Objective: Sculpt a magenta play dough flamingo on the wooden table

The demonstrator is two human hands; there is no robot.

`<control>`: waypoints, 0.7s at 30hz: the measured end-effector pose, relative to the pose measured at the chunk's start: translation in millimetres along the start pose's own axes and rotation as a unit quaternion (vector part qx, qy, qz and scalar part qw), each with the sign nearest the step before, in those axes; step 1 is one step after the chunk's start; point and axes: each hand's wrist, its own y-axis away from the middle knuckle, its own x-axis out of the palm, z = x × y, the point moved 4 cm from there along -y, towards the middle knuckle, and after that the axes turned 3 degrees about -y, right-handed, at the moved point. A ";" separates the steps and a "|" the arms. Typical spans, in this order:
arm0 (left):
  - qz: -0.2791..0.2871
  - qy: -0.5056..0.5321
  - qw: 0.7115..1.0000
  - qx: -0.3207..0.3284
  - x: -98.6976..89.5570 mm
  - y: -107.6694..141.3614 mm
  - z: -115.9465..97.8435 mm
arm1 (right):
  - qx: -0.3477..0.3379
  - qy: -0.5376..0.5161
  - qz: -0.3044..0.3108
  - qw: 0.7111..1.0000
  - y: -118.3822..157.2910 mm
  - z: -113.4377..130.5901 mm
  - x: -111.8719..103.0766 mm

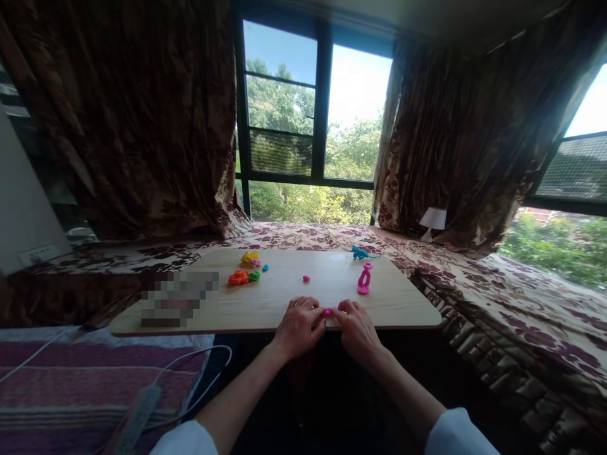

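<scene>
At the table's front edge, a small piece of pink modelling clay (327,312) lies between the fingertips of my two hands. My left hand (300,323) has its fingers curled and pinches the clay from the left. From the other side, my right hand (356,325) presses its bent fingers against the same piece. A second pink clay lump (306,279) rests a little beyond my hands. To the right stands a pink clay figure (364,279), with a blue toy dinosaur (361,253) behind it.
The light wooden table (265,309) also bears orange clay (238,277), green clay (254,276), yellow clay (250,257) and a small blue lump (265,268) at left. A pixelated patch hides its left end. A power strip (137,420) with a white cable lies at lower left.
</scene>
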 end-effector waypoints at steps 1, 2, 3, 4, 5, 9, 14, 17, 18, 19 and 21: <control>0.002 0.002 1.000 -0.001 1.0 0.1 0.3 | -0.001 0.009 0.007 1.000 0.4 1.0 1.3; 0.003 0.006 1.000 -0.002 2.1 0.2 0.8 | -0.002 0.016 0.012 1.000 0.3 1.6 2.4; 0.005 0.009 1.000 -0.002 3.4 0.1 1.4 | -0.002 0.023 0.017 1.000 -0.4 1.9 3.4; 0.007 0.014 1.000 -0.004 5.0 -0.1 2.2 | -0.001 0.031 0.021 0.999 -1.4 2.1 4.1; 0.008 0.020 1.000 -0.008 6.6 -0.4 3.3 | -0.001 0.039 0.026 0.999 -2.7 2.3 4.7; 0.009 0.048 0.998 -0.036 12.3 -2.1 10.1 | -0.003 0.051 0.045 0.998 -5.5 2.4 4.6; 0.012 0.056 0.998 -0.035 10.1 -2.3 11.7 | -0.016 0.031 0.059 0.998 -4.7 -3.5 -0.5; 0.001 0.047 0.998 -0.032 6.8 -2.3 10.6 | -0.012 0.008 0.062 0.998 -9.0 -10.4 -2.6; -0.001 0.045 0.998 -0.031 6.3 -2.3 10.3 | -0.013 0.010 0.060 0.998 -10.9 -11.5 -2.9; -0.002 0.043 0.999 -0.032 6.1 -2.2 10.0 | -0.017 0.018 0.061 0.998 -12.7 -11.6 -2.8; -0.003 0.041 0.999 -0.034 6.3 -1.9 9.7 | -0.032 0.044 0.069 0.996 -15.3 -8.9 -1.1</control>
